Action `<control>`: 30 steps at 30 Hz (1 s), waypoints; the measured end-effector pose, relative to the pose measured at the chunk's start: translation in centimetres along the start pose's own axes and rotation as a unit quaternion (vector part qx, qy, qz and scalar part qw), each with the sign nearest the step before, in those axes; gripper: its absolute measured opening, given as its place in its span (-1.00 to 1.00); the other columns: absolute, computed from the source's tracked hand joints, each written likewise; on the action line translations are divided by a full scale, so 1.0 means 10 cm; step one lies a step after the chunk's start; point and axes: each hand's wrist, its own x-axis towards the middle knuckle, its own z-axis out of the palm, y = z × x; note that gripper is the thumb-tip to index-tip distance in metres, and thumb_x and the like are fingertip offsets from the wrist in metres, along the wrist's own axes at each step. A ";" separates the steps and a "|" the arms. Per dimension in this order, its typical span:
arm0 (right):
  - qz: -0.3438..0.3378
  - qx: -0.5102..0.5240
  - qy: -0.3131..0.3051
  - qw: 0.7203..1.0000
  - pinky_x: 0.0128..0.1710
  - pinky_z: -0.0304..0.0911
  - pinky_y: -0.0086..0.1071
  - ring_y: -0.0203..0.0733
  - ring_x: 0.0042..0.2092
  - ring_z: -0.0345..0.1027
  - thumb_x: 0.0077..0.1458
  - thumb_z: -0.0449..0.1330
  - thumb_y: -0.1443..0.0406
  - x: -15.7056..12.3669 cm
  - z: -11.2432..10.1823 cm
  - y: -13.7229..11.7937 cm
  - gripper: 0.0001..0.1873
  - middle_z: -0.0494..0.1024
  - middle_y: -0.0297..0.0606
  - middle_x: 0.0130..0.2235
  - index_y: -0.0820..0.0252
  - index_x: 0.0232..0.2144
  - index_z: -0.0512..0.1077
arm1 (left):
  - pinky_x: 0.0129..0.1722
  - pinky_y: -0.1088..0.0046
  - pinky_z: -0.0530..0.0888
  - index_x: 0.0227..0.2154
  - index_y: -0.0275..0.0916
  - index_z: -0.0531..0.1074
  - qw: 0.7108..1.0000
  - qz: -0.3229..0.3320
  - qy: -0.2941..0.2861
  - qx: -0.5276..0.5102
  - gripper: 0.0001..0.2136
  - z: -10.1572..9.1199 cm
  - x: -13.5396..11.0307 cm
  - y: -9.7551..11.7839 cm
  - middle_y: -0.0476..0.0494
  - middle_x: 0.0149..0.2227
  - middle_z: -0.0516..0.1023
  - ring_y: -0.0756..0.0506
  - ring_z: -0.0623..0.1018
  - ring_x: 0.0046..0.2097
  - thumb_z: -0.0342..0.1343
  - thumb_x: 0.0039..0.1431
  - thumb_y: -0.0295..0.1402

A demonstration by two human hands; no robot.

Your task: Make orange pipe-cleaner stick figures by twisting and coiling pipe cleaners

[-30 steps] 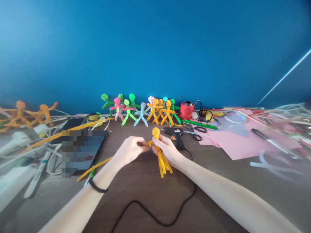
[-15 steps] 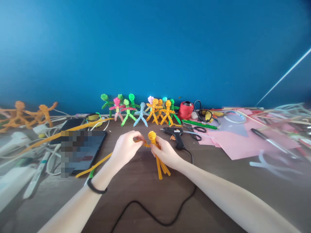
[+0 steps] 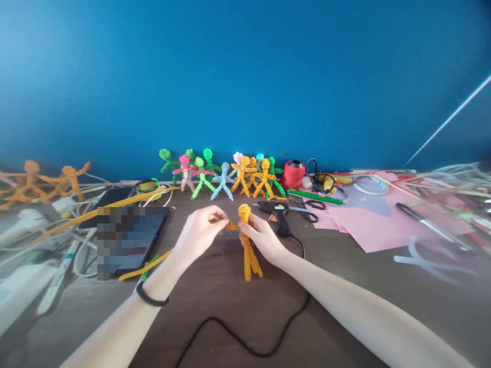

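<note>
An orange pipe cleaner figure with a coiled round head is pinched in my right hand, just below the head. Several straight strands hang from it under my fingers. My left hand is closed on an orange strand that sticks out sideways from the figure. That strand's far end is hidden by my fingers. Beneath my left wrist lies another loose orange strand on the table.
Finished-looking coloured figures stand along the blue wall. A black glue gun lies behind my right hand, its cable looping across the table. A tablet is at left, pink sheets at right, a red spool behind.
The figure has turned more upright and shifted slightly right, its hanging strands swinging left. My left fingers have drawn closer together on the side strand.
</note>
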 end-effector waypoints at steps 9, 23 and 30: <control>0.004 -0.038 0.003 0.999 -0.55 0.09 -0.46 -0.36 -0.58 0.18 -0.04 0.11 0.18 0.01 -0.01 0.01 -0.78 0.31 -0.42 -0.62 0.23 -0.53 0.24 | -0.46 0.48 0.33 -0.51 -0.22 0.39 1.000 0.008 0.007 -0.011 -0.86 0.00 -0.03 0.04 0.00 -0.55 0.50 -0.04 0.47 -0.49 0.04 -0.06 -0.26; -0.025 -0.029 0.035 0.999 -0.55 0.03 -0.47 -0.41 -0.63 0.10 -0.02 0.06 0.26 0.04 -0.05 0.00 -0.85 0.26 -0.46 -0.69 0.23 -0.53 0.23 | -0.47 0.46 0.36 -0.46 -0.20 0.21 0.994 0.014 -0.085 -0.071 -0.91 0.04 -0.08 0.14 0.01 -0.50 0.51 -0.01 0.45 -0.52 -0.01 -0.04 -0.32; 0.001 0.068 0.013 0.998 -0.57 0.01 -0.45 -0.40 -0.64 0.08 -0.05 0.10 0.23 0.05 -0.05 0.00 -0.83 0.26 -0.47 -0.71 0.22 -0.51 0.23 | -0.49 0.46 0.31 -0.46 -0.17 0.11 0.989 -0.020 -0.132 -0.058 -0.84 0.04 -0.03 0.01 0.03 -0.54 0.53 -0.01 0.43 -0.55 0.01 -0.06 -0.32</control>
